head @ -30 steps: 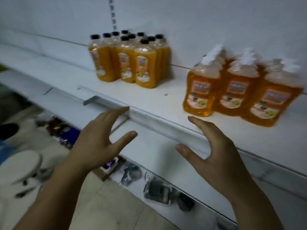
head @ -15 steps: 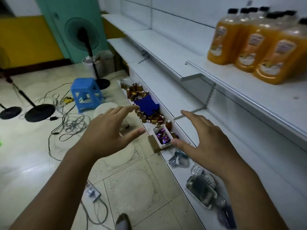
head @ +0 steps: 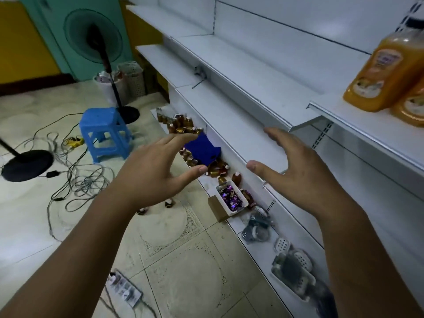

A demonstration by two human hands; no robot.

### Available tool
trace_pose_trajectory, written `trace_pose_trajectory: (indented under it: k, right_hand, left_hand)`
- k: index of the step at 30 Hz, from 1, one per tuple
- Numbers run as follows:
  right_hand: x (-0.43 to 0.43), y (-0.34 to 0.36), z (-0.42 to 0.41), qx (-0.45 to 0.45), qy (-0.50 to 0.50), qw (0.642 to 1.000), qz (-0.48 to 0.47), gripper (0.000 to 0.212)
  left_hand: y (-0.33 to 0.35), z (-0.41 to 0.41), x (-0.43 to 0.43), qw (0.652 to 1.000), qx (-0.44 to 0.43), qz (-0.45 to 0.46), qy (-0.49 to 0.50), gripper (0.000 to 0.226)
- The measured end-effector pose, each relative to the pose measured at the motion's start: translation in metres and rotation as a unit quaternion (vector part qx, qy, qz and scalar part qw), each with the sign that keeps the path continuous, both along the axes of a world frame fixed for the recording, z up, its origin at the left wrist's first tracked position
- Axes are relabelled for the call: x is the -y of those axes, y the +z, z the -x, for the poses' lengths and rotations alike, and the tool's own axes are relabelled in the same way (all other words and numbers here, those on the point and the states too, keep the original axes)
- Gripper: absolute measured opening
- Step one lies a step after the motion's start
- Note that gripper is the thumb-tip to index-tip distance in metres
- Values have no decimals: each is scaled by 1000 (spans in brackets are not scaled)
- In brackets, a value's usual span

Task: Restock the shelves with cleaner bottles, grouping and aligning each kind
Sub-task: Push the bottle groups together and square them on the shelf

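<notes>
Left hand [head: 156,171] and right hand [head: 296,173] raised side by side, fingers straight, thumbs pointing toward each other, apart. Orange cleaner bottles [head: 378,72] upright on white shelf [head: 371,131], upper right. Blue stool [head: 104,131], standing fan [head: 94,35] and loose cables [head: 78,180] on tiled floor [head: 183,260], left.

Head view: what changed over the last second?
The view swung left, off the stocked shelf: the orange cleaner bottles now sit at the right edge, and the blue stool and floor fan have come into sight. Left hand and right hand stayed open, empty and apart; nothing gripped or released.
</notes>
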State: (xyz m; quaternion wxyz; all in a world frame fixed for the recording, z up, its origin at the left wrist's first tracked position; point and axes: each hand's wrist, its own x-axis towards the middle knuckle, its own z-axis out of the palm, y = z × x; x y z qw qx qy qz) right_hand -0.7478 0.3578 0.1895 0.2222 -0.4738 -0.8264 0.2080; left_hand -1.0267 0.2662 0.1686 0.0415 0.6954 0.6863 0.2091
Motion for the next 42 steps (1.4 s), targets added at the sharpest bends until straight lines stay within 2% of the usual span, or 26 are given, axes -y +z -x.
trace_pose_trajectory:
  k: [8,12,14,16,24,30,32,34,36,38,42]
  right_hand:
    - [-58,20,-33,-67,-78,993,-55,81]
    - [-89,41,-67,-121,-134,979,-101,77]
    - [-102,52,-88,-134,-171,967,-135,68]
    - [-111,61,-107,-149,-210,951,-173,60]
    - [-119,56,-163,-176,-368,879,-246,54]
    - [-136,56,-207,-184,-467,811,-300,48]
    - [-144,61,-219,-210,-493,782,-318,46]
    - [-154,67,-234,-265,-520,738,-337,48]
    - [-166,71,-249,-332,-539,705,-319,56]
    - [-176,73,-260,-390,-540,700,-259,66]
    - [-188,63,-260,-451,-466,751,-126,70]
  left_hand:
    - [13,-12,-121,995,31,-21,-91,87]
    - [25,-37,-178,977,153,-28,-147,78]
    - [34,-57,-205,964,195,-35,-180,75]
    - [43,-79,-231,949,223,-47,-217,72]
    - [64,-165,-330,869,374,-22,-324,70]
    - [81,-223,-410,799,505,89,-315,83]
    - [87,-240,-430,770,542,137,-306,86]
    - [91,-256,-449,744,568,179,-304,83]
    - [91,-269,-464,730,576,205,-306,81]
    - [91,-279,-474,716,584,230,-304,85]
    - [83,-297,-473,646,616,300,-338,83]
